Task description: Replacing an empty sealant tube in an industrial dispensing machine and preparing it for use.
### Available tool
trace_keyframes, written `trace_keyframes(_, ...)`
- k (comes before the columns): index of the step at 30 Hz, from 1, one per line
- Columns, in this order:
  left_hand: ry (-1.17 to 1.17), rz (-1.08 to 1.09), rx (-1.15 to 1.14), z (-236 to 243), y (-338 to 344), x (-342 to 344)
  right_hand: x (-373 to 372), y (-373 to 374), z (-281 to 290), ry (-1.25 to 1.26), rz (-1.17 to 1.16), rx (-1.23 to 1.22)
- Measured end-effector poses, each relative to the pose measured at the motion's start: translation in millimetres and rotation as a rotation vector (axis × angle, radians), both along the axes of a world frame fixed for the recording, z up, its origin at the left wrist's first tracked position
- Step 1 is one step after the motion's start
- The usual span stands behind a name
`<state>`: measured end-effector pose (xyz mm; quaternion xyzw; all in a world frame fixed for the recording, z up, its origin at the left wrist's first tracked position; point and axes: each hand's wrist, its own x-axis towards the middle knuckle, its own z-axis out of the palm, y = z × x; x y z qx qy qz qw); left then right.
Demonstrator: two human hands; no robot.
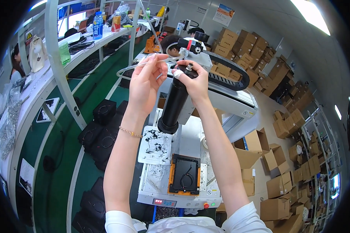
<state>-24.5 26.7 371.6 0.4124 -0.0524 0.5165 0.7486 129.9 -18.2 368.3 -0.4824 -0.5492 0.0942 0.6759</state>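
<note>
My right hand (196, 81) is wrapped round the upper end of a black cylinder (174, 103), which hangs tilted with its wider foot toward me. A small metal fitting (189, 66) sticks up from its top beside my thumb. To its left, my raised left hand (147, 79) has its fingertips together on a clear thin tube (132, 68); the exact grip is partly hidden. Below stands a white benchtop machine (153, 182). On it lie an orange-edged fixture holding a black tray-like part (177, 176) with a looped cable, and a white sheet smeared black (156, 149).
A black cable chain (231, 70) arches behind my right hand. Bottles stand on the left workbench (76, 50), with black parts (101, 143) stacked under my left forearm. Cardboard boxes (278, 206) crowd the right side. Other people are at the back and far left.
</note>
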Motion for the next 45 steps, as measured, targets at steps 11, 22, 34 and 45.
trace_keyframes(11, 0.002, 0.000, 0.035, -3, -1, -3, -3, 2, 11, -0.191, -0.119, 0.056)
trace_keyframes(22, 0.007, 0.002, 0.061, -4, 1, -2, -1, 3, 3, -0.179, -0.113, 0.049)
trace_keyframes(34, 0.011, -0.003, 0.063, -4, -1, 0, -6, 0, -2, -0.192, -0.137, 0.106)
trace_keyframes(45, 0.002, -0.019, 0.066, -5, -2, 2, 8, -18, 0, -0.084, 0.120, 0.001)
